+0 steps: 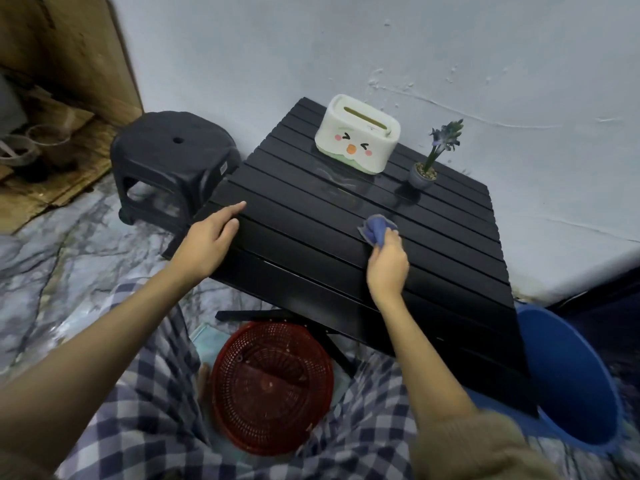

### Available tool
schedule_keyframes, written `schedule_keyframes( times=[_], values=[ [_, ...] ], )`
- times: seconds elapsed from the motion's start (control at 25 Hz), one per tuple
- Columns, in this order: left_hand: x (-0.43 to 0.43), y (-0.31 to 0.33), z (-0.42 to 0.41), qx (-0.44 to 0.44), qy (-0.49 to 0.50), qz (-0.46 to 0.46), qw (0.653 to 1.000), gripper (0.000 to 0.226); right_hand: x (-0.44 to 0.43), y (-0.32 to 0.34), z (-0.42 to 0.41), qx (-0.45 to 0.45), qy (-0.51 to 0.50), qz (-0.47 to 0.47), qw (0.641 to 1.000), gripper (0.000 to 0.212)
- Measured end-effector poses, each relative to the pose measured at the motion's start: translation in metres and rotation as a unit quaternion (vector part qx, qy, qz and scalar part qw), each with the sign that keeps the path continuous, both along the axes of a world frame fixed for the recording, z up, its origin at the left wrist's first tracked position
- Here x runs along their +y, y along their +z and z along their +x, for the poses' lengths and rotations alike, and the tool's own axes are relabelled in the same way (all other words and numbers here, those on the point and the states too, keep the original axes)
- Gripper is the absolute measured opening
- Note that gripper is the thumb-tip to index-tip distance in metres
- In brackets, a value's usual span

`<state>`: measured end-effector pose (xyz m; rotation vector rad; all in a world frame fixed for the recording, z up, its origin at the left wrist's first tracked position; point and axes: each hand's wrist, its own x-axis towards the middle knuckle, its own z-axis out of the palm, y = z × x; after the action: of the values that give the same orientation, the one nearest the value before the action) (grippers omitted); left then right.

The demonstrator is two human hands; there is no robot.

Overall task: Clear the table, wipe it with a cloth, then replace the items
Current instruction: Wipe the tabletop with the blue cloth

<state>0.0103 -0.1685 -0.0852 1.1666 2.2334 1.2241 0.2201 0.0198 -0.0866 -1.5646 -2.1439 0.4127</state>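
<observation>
A low black slatted table (311, 265) stands against the wall. My right hand (388, 261) presses a bunched blue cloth (375, 227) onto the middle of the tabletop. My left hand (211, 237) rests flat on the table's left edge, fingers apart, holding nothing. A white tissue box (358, 135) with a cartoon face sits at the far side of the table. Right of the box stands a small potted plant (424, 173) with a purple flower. A damp smear shows on the slats in front of the tissue box.
A dark plastic stool (173, 161) stands just left of the table. A red mesh basket (272, 388) lies on the floor between my knees, under the table's near edge. A blue bucket (575, 382) sits at the table's right corner. Cardboard and pots lie at far left.
</observation>
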Motion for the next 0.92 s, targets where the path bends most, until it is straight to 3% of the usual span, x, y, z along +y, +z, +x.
schedule_keyframes(
  times=[0.16, 0.32, 0.6, 0.72, 0.92],
  values=[
    [-0.003, 0.006, -0.002, -0.009, -0.012, 0.002, 1.0, 0.04, 0.004, -0.001, -0.122, -0.047, 0.09, -0.026, 0.994, 0.042],
    [-0.005, 0.029, -0.014, 0.013, 0.013, 0.04, 0.999, 0.039, -0.045, 0.003, -0.196, -0.057, 0.271, -0.02, 0.961, 0.042],
    [0.007, 0.041, -0.007, 0.006, 0.003, 0.043, 0.999, 0.04, -0.147, 0.009, -0.105, 0.015, 0.481, -0.016, 0.876, 0.032],
    [0.011, 0.032, 0.009, -0.011, -0.007, 0.027, 1.0, 0.04, -0.138, -0.004, -0.024, 0.007, 0.444, -0.016, 0.896, 0.05],
    [0.021, 0.014, 0.031, -0.028, -0.045, -0.011, 0.999, 0.04, -0.098, -0.006, 0.122, 0.044, 0.169, -0.002, 0.985, 0.046]
  ],
)
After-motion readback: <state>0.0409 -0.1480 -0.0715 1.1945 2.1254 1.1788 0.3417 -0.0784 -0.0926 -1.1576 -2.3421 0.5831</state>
